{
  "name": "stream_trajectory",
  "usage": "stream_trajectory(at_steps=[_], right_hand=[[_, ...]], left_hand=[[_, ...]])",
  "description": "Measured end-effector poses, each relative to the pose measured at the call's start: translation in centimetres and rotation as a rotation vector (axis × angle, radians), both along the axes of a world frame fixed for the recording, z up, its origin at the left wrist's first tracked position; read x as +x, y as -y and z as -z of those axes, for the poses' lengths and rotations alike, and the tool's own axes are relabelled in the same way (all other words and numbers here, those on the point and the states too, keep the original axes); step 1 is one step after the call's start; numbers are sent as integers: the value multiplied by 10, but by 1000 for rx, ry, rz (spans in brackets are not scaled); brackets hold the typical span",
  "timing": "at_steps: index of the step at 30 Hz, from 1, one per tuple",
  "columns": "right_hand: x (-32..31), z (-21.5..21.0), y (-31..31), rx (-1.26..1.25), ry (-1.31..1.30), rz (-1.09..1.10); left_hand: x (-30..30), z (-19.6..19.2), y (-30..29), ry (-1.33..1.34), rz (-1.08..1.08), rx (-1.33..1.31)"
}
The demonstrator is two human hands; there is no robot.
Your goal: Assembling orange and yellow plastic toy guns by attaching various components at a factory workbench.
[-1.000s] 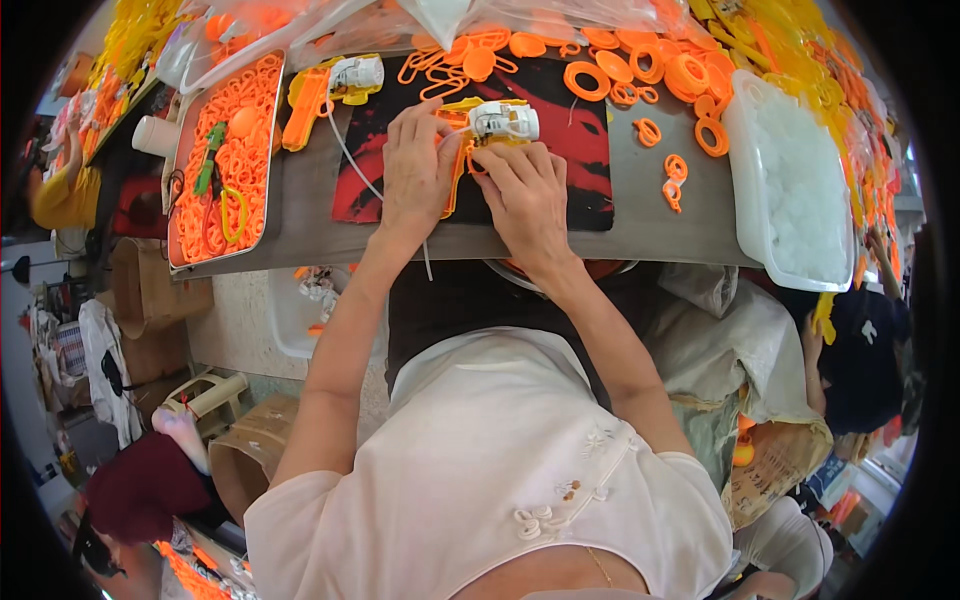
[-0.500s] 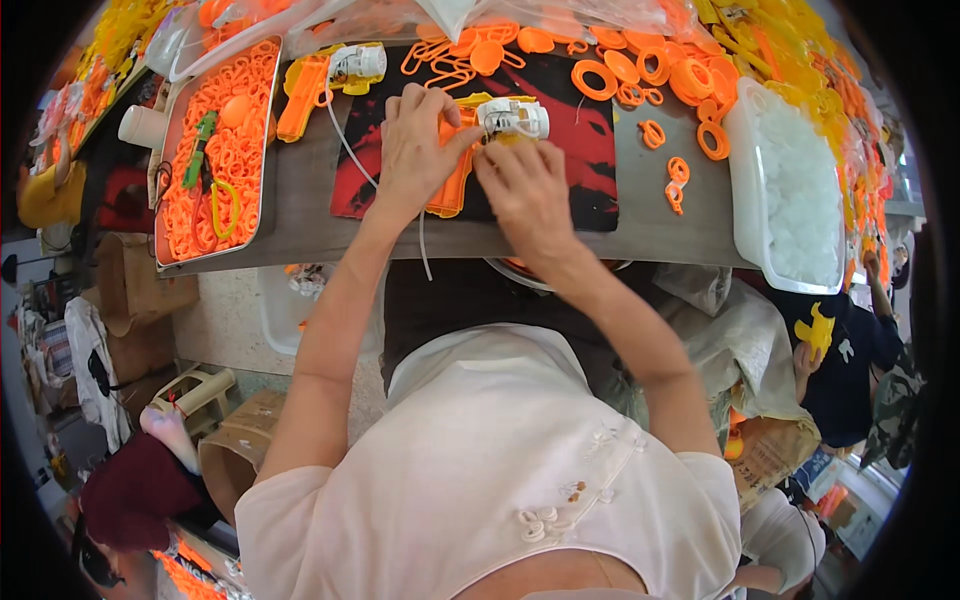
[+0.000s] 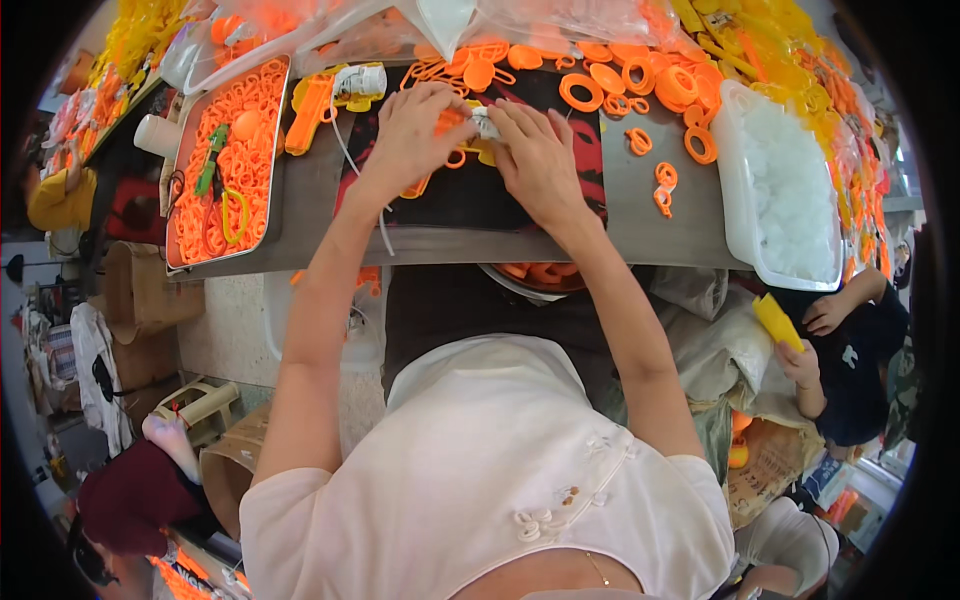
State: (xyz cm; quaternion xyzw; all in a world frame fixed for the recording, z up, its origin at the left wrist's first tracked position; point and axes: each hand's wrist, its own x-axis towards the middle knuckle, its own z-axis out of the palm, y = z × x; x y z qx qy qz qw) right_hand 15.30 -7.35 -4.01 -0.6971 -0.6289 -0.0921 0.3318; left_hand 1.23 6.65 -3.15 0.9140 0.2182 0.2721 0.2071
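Note:
An orange and yellow toy gun (image 3: 417,186) with a white cylindrical unit (image 3: 484,122) at its far end lies on a black and red mat (image 3: 450,212). My left hand (image 3: 415,140) grips its upper left side, fingers bent over the orange part. My right hand (image 3: 537,155) is closed over the white unit and hides most of it. To the left lies another orange and yellow toy gun (image 3: 312,112) with a similar white unit (image 3: 360,82). A thin white tube (image 3: 347,150) trails from there towards the table's front edge.
At the left stands a metal tray (image 3: 268,215) of orange rings, with green-handled cutters (image 3: 210,160) and yellow-handled scissors (image 3: 236,216) on top. Orange rings (image 3: 582,92) lie at the far right, beside a white tub (image 3: 735,190) of translucent pieces. A co-worker's hand (image 3: 800,362) holds a yellow piece.
My right hand has shifted from the near side of the white unit to over it, covering it. My left hand's fingers have spread a little along the gun. The whole view has shifted slightly.

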Motion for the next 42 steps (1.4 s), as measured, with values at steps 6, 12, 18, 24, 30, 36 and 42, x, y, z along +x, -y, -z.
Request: stream_trajectory(at_steps=[6, 12, 18, 24, 30, 36, 42], right_hand=[[-9, 5, 3, 50, 79, 44], [-8, 8, 3, 60, 62, 46], [-15, 2, -1, 60, -193, 31], [-17, 16, -1, 124, -141, 43], [-20, 15, -2, 117, -170, 10], [-15, 15, -4, 132, -234, -41], [-20, -2, 8, 50, -364, -121]], left_hand=[[2, -6, 34, 89, -144, 129], [4, -2, 62, 116, -190, 258], [-8, 1, 64, 61, -79, 301], [-11, -10, 45, 105, 15, 230], [-6, 1, 46, 78, -19, 327], [-12, 0, 54, 110, -89, 319], [-37, 4, 61, -95, -155, 360]])
